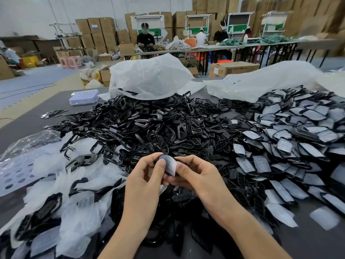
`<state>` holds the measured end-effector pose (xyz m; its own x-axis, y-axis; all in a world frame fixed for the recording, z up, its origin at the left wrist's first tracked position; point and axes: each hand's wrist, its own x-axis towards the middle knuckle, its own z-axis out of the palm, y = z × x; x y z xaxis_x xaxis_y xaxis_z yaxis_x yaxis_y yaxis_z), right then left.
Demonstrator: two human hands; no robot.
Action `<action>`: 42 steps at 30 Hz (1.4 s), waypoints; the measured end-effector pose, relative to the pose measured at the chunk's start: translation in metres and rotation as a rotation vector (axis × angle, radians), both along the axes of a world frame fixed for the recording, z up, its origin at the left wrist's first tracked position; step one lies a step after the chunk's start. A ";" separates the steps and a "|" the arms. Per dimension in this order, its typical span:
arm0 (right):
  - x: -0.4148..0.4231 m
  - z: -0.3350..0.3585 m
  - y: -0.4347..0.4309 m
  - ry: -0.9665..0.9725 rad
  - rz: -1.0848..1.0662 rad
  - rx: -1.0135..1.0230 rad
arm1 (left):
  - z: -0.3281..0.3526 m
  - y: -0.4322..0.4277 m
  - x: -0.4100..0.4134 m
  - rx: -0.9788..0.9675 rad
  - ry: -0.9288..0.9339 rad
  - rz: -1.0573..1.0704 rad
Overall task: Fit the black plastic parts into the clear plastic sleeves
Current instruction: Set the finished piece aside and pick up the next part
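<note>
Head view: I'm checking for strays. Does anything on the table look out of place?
One clear sleeve lies alone on the dark table at near right, apart from the finished pile.

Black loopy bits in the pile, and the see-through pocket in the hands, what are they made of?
The black parts look like hard, glossy plastic: light glints off their edges. The sleeve pinched by the left hand and right hand looks like thin, slightly milky plastic film; something dark shows through it.

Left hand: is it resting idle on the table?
No, the left hand and right hand both pinch one black part with a clear sleeve.
</note>
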<state>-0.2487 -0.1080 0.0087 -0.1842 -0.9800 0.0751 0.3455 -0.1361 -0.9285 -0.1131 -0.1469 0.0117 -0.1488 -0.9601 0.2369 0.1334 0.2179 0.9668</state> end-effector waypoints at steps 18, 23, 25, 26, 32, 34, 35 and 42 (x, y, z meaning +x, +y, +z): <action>-0.003 0.002 0.000 0.143 -0.166 -0.011 | 0.004 -0.002 0.005 -0.057 -0.201 -0.098; -0.003 0.001 -0.001 0.079 -0.142 0.008 | 0.003 -0.001 0.003 -0.023 -0.156 -0.093; -0.002 0.002 -0.001 0.066 -0.117 -0.009 | 0.003 -0.001 0.002 -0.034 -0.154 -0.073; -0.002 0.002 0.000 0.067 -0.117 -0.017 | 0.003 0.000 0.002 -0.040 -0.158 -0.068; -0.005 0.000 -0.001 0.069 -0.103 0.010 | 0.005 0.002 0.001 -0.061 -0.176 -0.078; -0.005 -0.001 -0.002 0.039 -0.089 -0.001 | 0.006 0.003 0.001 -0.061 -0.171 -0.080; -0.005 -0.002 -0.002 0.023 -0.082 -0.009 | 0.007 0.003 0.001 -0.059 -0.168 -0.082; -0.004 -0.003 -0.004 -0.010 -0.076 -0.050 | 0.007 0.004 -0.001 -0.058 -0.143 -0.083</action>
